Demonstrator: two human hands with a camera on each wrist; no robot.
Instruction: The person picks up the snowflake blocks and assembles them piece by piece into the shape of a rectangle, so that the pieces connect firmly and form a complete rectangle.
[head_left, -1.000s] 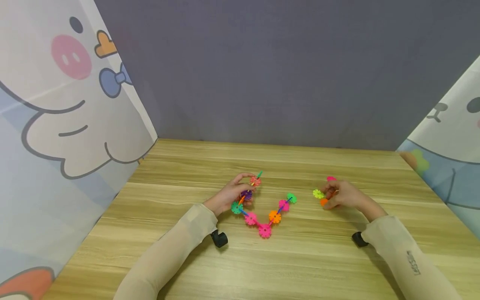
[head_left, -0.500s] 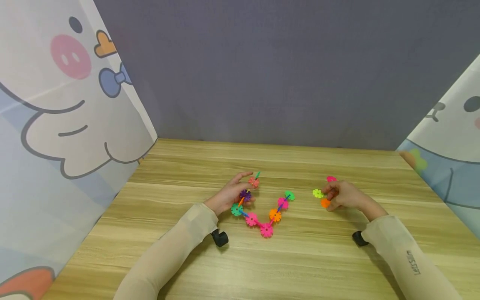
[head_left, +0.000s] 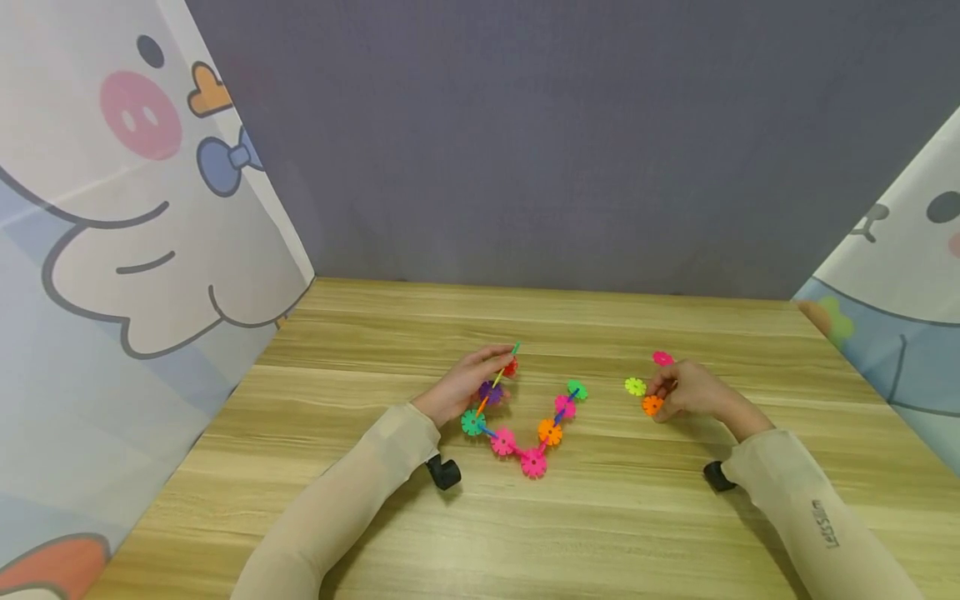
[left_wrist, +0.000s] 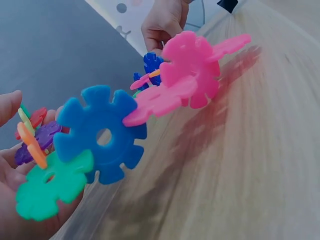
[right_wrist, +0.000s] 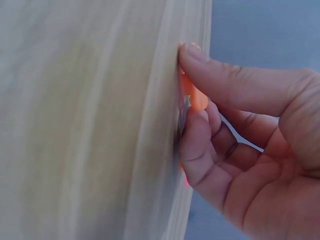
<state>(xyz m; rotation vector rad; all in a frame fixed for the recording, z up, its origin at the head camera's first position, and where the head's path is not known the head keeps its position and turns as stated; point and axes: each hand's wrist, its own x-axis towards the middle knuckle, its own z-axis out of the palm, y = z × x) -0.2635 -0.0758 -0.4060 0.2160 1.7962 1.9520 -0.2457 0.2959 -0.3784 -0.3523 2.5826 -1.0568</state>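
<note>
A chain of notched plastic snowflake discs [head_left: 533,462] lies in a U, in several colours. My left hand [head_left: 465,385] holds its left arm, near the red disc [head_left: 512,367] and the purple disc [head_left: 491,393]. In the left wrist view a blue disc [left_wrist: 80,130] and a green disc [left_wrist: 55,192] sit by the palm. My right hand [head_left: 692,388] pinches a loose orange disc [head_left: 652,406] between thumb and fingers, low at the table; the right wrist view shows the orange disc [right_wrist: 196,95] partly hidden by the fingers.
Beside the right hand lie a yellow disc [head_left: 635,387] and a pink disc [head_left: 662,358] on the wooden table [head_left: 570,533]. A grey panel [head_left: 555,150] stands behind the table, with cartoon-printed sheets [head_left: 150,275] at the sides.
The left fingers have shifted at the red disc, now covering more of it. The chain's right arm has moved slightly left. More of the orange disc shows beside the right hand.
</note>
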